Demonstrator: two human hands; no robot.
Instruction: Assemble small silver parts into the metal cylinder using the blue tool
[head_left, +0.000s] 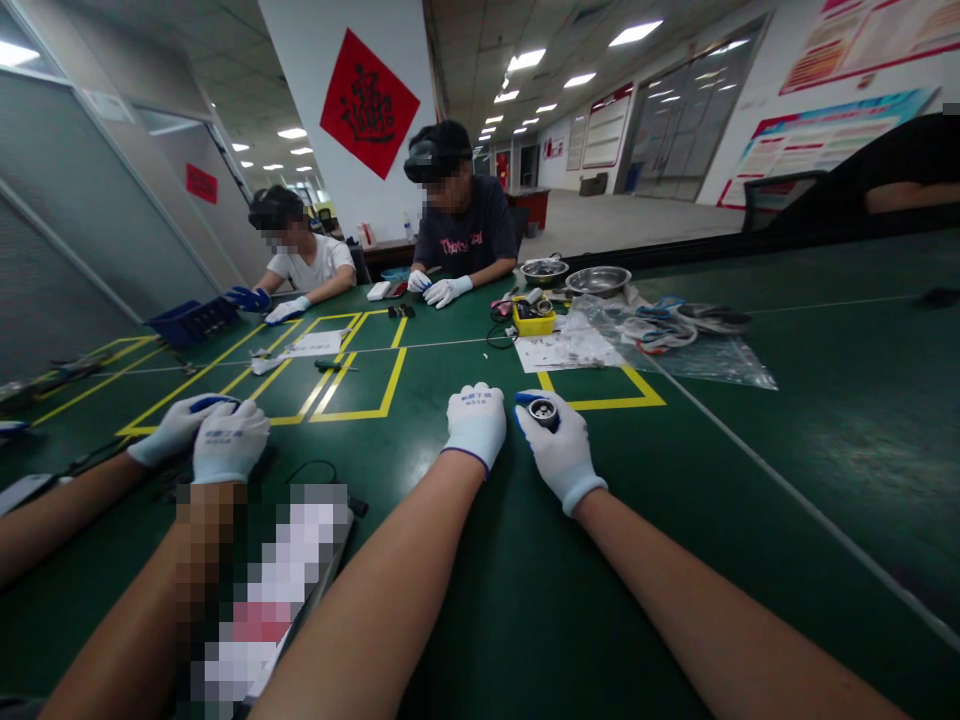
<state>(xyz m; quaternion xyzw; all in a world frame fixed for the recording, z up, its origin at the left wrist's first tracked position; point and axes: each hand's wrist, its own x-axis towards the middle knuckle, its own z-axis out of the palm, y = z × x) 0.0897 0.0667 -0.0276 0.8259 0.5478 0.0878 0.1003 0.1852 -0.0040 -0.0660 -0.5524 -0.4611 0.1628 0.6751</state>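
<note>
My right hand (564,452), in a white glove with blue on the fingers, is wrapped around a small round part (544,411). This part has a dark rim and a lighter, detailed end face turned up toward me. To its left, a short gap away, my left hand (475,422) rests low over the green table (480,620) with its gloved back up. Its fingers are curled under into a fist, so whatever they may hold is hidden.
A co-worker's gloved hands (229,440) are close on the left, beside a pixelated white item (300,560). Ahead are a yellow bin (534,322), white paper (577,350), metal bowls (598,281), a plastic bag (720,360) and a screwdriver (330,366). Two people sit opposite.
</note>
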